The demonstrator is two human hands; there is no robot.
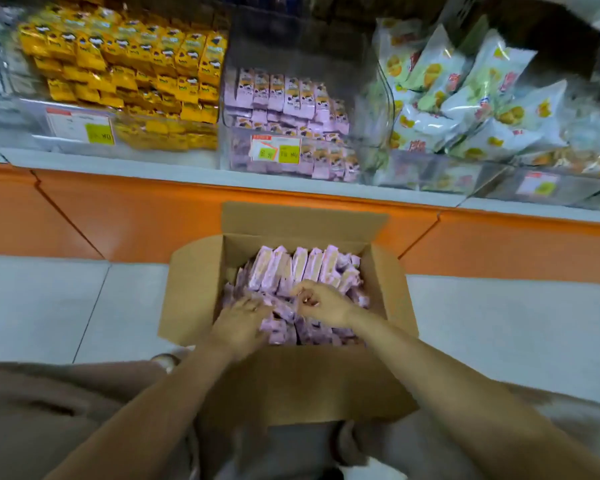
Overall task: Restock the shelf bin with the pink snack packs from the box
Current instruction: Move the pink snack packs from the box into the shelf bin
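A pale grey tiled floor [49, 306] meets an orange shelf base [125, 209] topped by a light grey shelf ledge [118, 165].

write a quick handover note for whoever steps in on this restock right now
Left hand: down in the box, fingers on the packs; blur hides any grip.
Right hand: fingers curled, seemingly pinching a pack's top.
Pink snack packs nearly fill the open box, which sits below the shelf.
Shelf bin, between the yellow packs and white bags, is part full with room above.
Done: box opened.
Left: lift packs out and stack them in the bin.
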